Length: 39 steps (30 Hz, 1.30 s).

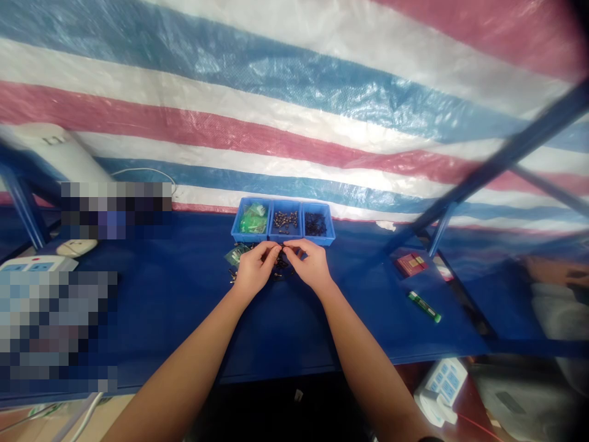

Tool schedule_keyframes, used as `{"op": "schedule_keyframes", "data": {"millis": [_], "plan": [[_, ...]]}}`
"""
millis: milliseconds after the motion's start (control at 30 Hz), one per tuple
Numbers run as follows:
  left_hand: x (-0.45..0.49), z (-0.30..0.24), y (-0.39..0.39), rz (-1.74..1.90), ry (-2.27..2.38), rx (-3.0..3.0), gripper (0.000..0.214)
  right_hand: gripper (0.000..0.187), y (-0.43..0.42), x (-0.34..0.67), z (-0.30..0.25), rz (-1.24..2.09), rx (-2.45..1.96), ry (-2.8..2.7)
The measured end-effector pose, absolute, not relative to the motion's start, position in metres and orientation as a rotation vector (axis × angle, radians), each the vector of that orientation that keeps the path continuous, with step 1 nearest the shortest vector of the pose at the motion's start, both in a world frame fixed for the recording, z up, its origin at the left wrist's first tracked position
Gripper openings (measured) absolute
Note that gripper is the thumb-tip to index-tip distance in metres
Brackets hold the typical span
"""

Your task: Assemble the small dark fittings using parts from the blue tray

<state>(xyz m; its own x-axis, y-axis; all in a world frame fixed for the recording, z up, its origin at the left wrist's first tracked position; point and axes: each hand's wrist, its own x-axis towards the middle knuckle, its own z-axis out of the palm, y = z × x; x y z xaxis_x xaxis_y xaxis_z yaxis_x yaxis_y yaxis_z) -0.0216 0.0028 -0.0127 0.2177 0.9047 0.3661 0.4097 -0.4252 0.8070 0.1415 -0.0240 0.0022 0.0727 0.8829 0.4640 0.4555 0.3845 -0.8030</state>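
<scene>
My left hand and my right hand meet over the blue table, thumbs and forefingers pinched together. Between the fingertips is a small dark part, too small to name and mostly hidden. Loose small dark and brass-coloured pieces lie under and between the hands. Beside my left hand rests a clear and green plastic bag. Just beyond the hands stand three blue bins in a row: the left bin contains a green bag, the middle bin brass-coloured pieces, the right bin black pieces.
On the blue table, a red box and a green tube lie to the right. A white power strip sits at the left. Blue metal frame bars slant along the right. Behind hangs a striped sheet. A person's arm shows at far right.
</scene>
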Motion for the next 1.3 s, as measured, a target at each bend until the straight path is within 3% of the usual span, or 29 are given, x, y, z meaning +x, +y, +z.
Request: {"op": "schedule_keyframes", "data": {"millis": [1000, 1300], "plan": [[-0.022, -0.015, 0.002, 1.182, 1.192, 1.926, 0.026, 0.017, -0.024, 0.140, 0.000, 0.517, -1.234, -1.542], [-0.021, -0.014, 0.002, 1.218, 1.083, 1.972, 0.024, 0.022, -0.021, 0.137, -0.007, 0.885, -1.254, -1.278]]}}
